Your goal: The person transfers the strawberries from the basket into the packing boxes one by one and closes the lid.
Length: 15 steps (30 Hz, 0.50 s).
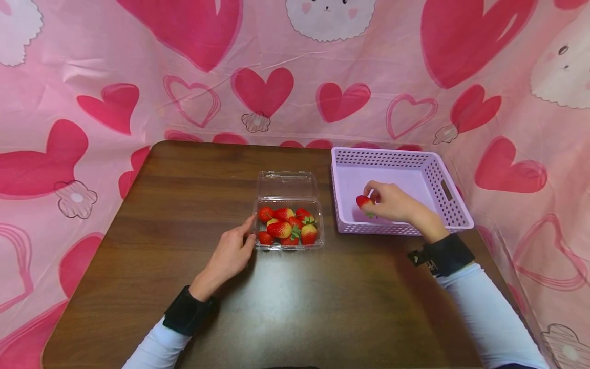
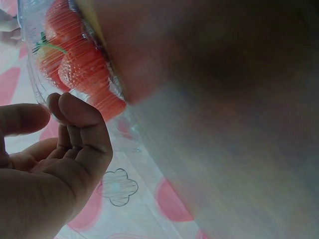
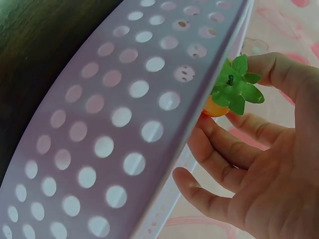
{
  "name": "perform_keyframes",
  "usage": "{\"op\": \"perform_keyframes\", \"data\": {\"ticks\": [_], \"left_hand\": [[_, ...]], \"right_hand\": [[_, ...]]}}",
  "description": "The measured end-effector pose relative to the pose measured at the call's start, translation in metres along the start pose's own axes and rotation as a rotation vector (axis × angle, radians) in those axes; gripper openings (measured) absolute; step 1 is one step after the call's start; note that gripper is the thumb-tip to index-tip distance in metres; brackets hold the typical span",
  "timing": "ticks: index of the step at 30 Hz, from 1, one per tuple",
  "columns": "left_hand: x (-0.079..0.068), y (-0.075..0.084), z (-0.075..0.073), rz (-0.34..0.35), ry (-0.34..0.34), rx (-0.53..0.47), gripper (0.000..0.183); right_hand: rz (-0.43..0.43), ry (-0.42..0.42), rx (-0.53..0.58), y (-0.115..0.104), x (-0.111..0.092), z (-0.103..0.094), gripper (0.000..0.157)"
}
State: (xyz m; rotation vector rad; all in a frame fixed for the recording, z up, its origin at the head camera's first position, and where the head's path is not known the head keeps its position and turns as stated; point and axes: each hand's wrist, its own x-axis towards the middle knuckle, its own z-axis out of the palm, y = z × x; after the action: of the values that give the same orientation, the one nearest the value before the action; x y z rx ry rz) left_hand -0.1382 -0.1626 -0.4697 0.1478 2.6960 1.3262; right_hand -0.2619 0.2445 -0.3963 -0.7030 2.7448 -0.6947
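Observation:
A clear plastic clamshell box [image 1: 321, 241] with its lid tilted back stands mid-table, holding several strawberries [image 1: 279, 229], red with yellowish patches and green leaves. My left hand [image 1: 232, 250] rests its fingertips against the box's left side; the left wrist view shows its fingers [image 2: 82, 112] bent beside the plastic wall. Over the front left part of a lilac basket [image 1: 405, 229], my right hand [image 1: 391, 202] pinches one strawberry [image 1: 363, 201] between thumb and fingers. In the right wrist view that strawberry's green leaves [image 3: 239, 87] show just past the basket's rim.
The brown wooden table [image 1: 152, 246] carries the box and the basket. The basket has perforated walls and stands right of the box, near the table's right edge. Pink heart-patterned cloth [image 1: 198, 46] hangs behind and along both sides.

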Motion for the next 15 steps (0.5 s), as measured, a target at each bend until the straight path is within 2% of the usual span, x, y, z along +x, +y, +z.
{"op": "perform_keyframes", "data": {"ticks": [15], "left_hand": [[-0.001,0.000,-0.001,-0.012,-0.012,-0.024,0.058]], "right_hand": [[-0.072,0.069,-0.037,-0.025,-0.004,0.009,0.028]]}}
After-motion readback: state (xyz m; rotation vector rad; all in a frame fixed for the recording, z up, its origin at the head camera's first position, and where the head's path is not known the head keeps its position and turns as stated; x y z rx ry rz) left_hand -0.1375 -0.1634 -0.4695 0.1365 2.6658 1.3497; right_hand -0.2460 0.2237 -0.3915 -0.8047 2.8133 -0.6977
